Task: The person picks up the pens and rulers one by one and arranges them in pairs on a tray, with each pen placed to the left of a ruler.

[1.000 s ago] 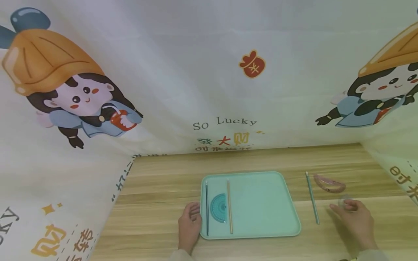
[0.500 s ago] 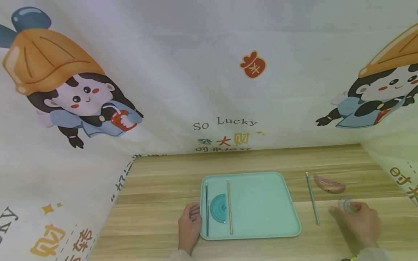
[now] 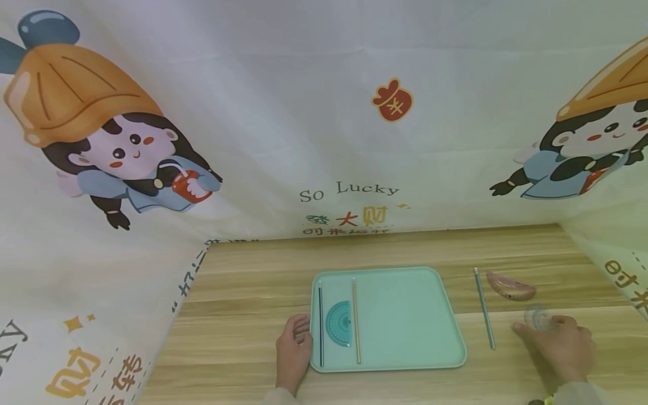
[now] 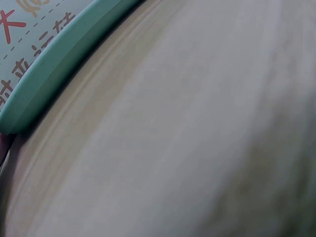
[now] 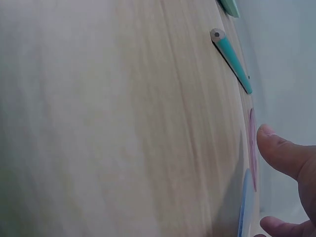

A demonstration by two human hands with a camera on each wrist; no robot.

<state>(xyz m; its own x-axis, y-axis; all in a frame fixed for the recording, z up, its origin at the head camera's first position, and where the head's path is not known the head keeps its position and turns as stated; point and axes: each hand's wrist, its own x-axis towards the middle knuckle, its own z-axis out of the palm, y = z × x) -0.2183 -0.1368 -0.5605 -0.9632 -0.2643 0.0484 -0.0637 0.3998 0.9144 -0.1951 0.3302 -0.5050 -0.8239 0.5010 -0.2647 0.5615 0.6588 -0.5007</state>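
My left hand (image 3: 294,351) rests against the left rim of a mint-green tray (image 3: 405,315), its fingers loosely bent. In the left wrist view only a sliver of that hand shows beside the tray rim (image 4: 54,69). On the right, my right hand (image 3: 564,346) is beside a clear protractor (image 3: 536,316), its thumb (image 5: 284,153) spread away from the other fingers. The protractor (image 5: 245,205) is near a fingertip in the right wrist view; whether they touch, I cannot tell. A pink protractor (image 3: 510,287) and a teal pencil (image 3: 484,309) lie close by.
Inside the tray, a dark pencil (image 3: 321,323), a blue protractor (image 3: 340,323) and a tan pencil (image 3: 356,320) lie side by side. Printed white cloth (image 3: 283,140) stands behind and at both sides of the wooden table (image 3: 243,298). A small yellow-and-dark thing (image 3: 544,401) shows at the bottom edge.
My right hand has shifted slightly right and down, uncovering more of the clear protractor. My left hand and the tray stay in place.
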